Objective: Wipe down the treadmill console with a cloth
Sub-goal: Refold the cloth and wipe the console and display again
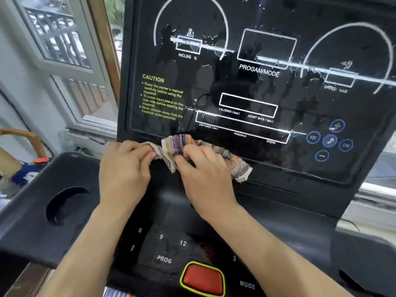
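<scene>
- Red yellow-rimmed stop button (202, 279) sits below both hands, partly cut off.
- Left hand (124, 170) and right hand (203, 176) pinch a bunched striped multicoloured cloth (205, 151) between them.
- Beyond, the glossy black treadmill console (246, 86) shows wet smears; the window (64, 50) stands left.

I see my left hand (123, 168) and right hand (205, 179) bare, with no gloves, rings, or watch. Both forearms are uncovered to the frame's edge; no sleeve shows. The fingers (137, 146) have short, plain nails.
</scene>
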{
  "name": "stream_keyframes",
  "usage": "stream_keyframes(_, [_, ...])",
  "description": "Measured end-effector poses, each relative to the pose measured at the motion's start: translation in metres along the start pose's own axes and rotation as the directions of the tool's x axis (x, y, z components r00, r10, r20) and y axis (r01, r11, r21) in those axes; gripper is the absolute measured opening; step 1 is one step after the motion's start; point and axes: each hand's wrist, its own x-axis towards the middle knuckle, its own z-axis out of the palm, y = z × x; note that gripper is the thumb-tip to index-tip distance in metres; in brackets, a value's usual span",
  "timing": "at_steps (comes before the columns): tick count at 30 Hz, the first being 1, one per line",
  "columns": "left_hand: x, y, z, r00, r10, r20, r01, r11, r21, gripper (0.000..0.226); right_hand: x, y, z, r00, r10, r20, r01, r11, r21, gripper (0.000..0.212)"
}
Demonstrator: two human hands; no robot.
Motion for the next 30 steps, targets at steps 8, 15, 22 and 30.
stream_keyframes(8, [-0.015, 0.061, 0.014, 0.983, 0.175, 0.048, -0.169, 0.980, -0.106, 0.018, -0.043, 0.050, -0.026, 0.991, 0.131, -0.006, -0.130, 0.987, 0.092, 0.024])
stream_keyframes(15, [-0.044, 0.164, 0.047, 0.948, 0.292, 0.129, -0.267, 0.947, -0.179, 0.010, -0.103, 0.109, -0.062, 0.932, 0.316, -0.178, -0.303, 0.948, 0.095, 0.023])
stream_keyframes(22, [-0.095, 0.178, 0.029, 0.882, 0.383, 0.273, -0.310, 0.910, -0.274, 0.014, -0.145, 0.110, -0.084, 0.936, 0.339, 0.096, -0.348, 0.930, 0.116, 0.028])
stream_keyframes(30, [-0.108, 0.182, 0.033, 0.780, 0.283, 0.558, -0.216, 0.959, -0.185, 0.013, -0.179, 0.107, -0.082, 0.881, 0.302, 0.363, -0.383, 0.907, 0.176, 0.023])
